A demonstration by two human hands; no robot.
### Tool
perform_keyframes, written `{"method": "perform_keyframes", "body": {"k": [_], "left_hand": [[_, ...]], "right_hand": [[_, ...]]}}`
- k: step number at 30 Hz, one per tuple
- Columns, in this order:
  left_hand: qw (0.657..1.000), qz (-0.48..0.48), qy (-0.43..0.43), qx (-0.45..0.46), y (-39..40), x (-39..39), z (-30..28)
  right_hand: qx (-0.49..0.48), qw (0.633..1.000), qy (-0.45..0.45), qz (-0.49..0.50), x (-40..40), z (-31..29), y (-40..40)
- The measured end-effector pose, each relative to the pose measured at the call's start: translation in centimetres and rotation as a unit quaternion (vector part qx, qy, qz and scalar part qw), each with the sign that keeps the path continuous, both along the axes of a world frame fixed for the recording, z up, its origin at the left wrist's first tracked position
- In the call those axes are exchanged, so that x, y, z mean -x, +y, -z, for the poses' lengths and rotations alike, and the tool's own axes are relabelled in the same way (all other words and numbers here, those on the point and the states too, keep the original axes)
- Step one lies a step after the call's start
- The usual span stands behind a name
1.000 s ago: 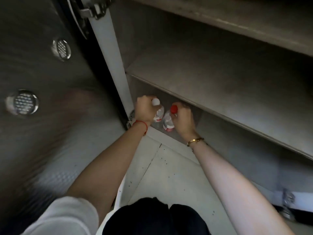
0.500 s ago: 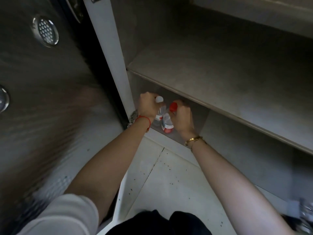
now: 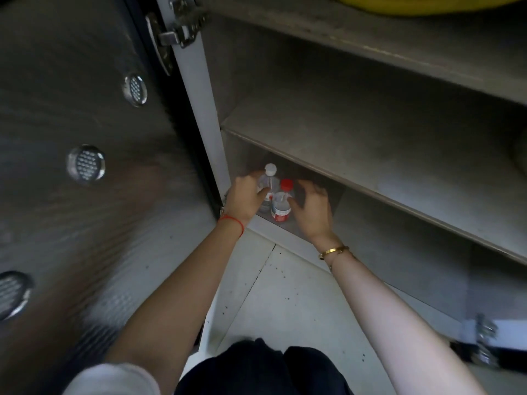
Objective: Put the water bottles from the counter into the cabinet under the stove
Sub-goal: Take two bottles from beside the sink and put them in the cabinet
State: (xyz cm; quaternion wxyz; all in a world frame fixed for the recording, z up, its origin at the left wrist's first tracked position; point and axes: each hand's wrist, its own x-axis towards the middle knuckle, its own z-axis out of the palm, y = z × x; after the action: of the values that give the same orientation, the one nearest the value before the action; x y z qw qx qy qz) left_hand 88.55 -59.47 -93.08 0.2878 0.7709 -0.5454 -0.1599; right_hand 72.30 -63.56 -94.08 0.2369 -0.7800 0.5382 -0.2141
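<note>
Cabinet floor (image 3: 288, 228): bottles (image 3: 281, 205) between hands (image 3: 312, 209).

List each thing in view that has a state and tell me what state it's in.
Cabinet door: swung open.
White-capped bottle: upright on bottom shelf, capped, left hand around it.
Red-capped bottle: upright, capped, beside the other.
Right hand: open, just off the red-capped bottle.
Middle shelf: bare.

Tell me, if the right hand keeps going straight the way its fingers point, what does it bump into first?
Probably the red-capped bottle: the right hand is open beside it, fingers aimed at it. Depth is unclear.
</note>
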Motion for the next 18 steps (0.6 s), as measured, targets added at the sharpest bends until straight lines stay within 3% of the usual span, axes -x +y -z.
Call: {"method": "perform_keyframes", "body": {"k": [9,18], "left_hand": [[0.999,0.002,-0.019,-0.037,9.3,3.3,-14.4],[0.999,0.022,-0.02,-0.025,20.9,8.5,-37.4]], "right_hand": [[-0.016,1.0,-0.006,0.002,3.4,-14.5,7.3],[-0.045,0.999,0.024,-0.006,8.6,-37.2,17.8]]}}
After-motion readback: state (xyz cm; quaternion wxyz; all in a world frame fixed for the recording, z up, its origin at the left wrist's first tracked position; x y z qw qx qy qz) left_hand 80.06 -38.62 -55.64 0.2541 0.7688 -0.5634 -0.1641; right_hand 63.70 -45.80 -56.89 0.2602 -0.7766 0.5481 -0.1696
